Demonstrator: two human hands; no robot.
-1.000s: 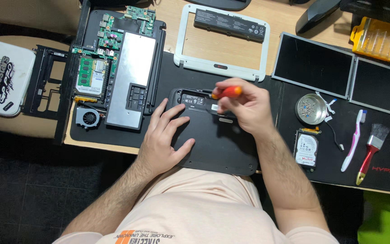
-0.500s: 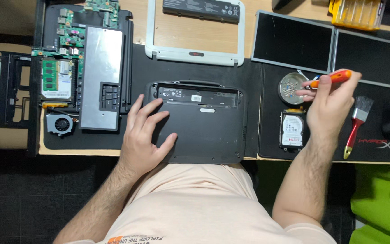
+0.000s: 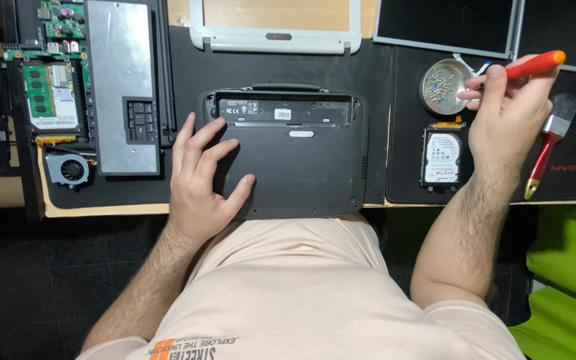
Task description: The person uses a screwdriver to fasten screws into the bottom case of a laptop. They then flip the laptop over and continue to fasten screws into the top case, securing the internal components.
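Nearest the body, the left hand (image 3: pixel 201 183) lies flat on the near left part of a black laptop base (image 3: pixel 288 157), its fingers (image 3: pixel 198 140) spread apart and pressing on the cover, gripping nothing. The base sits bottom-up at the front edge of the surface (image 3: pixel 101 209), on a black mat (image 3: pixel 181 73). To the right, a bare hard drive (image 3: pixel 442 159) lies just beside the base, with a red-handled brush (image 3: pixel 549 143) further right. Above the drive, the right hand (image 3: pixel 508 113) has its fingers closed around an orange-handled screwdriver (image 3: pixel 535 65), the fingertips reaching over the rim of a small round metal dish (image 3: pixel 443 85) holding tiny screws. On the left lie a cooling fan (image 3: pixel 70 169), a green memory module (image 3: pixel 48 100) and a grey keyboard plate (image 3: pixel 120 87). Farthest away rest a white screen bezel (image 3: pixel 275 41) and 1 dark display panel (image 3: pixel 448 25).
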